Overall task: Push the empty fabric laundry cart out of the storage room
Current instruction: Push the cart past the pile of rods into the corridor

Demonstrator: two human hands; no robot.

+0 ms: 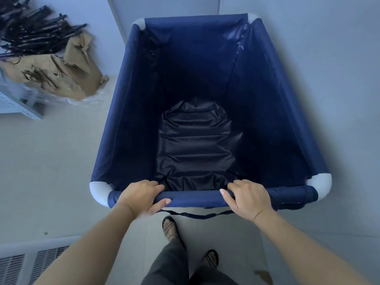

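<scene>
The navy fabric laundry cart [127,112] fills the middle of the view, with white plastic corner joints and nothing inside but its dark creased bottom. My left hand [141,197] grips the near top rail left of centre, fingers over the rail and thumb under. Right of centre on the same rail, my right hand [246,199] is wrapped around it. A dark strap [197,215] hangs below the near rail. The cart's wheels are hidden.
A pile of torn brown paper [57,75] with a bundle of dark rods [30,31] lies at the left on a pale metal frame [18,105]. A white slatted grille [26,262] sits at bottom left. A pale wall runs along the right and beyond the cart. My sandalled feet [170,229] stand behind it.
</scene>
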